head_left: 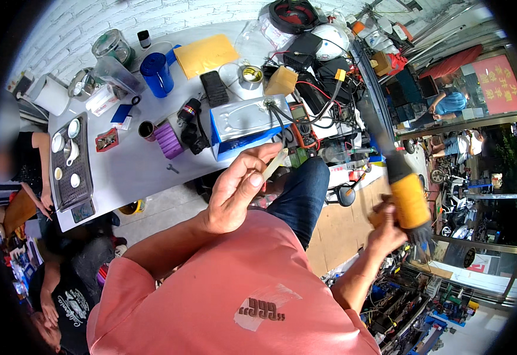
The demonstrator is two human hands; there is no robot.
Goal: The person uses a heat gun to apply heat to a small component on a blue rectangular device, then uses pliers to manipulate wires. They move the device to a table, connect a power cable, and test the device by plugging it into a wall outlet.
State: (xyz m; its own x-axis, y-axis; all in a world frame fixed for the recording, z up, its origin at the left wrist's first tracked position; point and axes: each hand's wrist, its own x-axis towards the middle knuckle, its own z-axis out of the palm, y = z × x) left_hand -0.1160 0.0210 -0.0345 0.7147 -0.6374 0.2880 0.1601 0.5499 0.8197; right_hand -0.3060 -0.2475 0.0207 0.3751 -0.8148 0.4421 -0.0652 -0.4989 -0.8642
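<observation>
Yellow-and-black tool [411, 200], whitish stick [275, 164], pink shirt [205, 290] with dark print [263, 309], purple holder [167, 141], blue container [157, 77].

Clearance about the silver-and-blue box [249, 121]: to its left, beyond the purple block [167, 141], bare tabletop [131, 171] admits passage; to its right, cables [318, 120] and a red multimeter [306, 135] obstruct; the left hand [238, 186] occupies its near side.

I see a white brick wall [87, 26] behind the worktop [133, 161], pale floor [162, 218] below it, glass panes [509, 177] to its right.
</observation>
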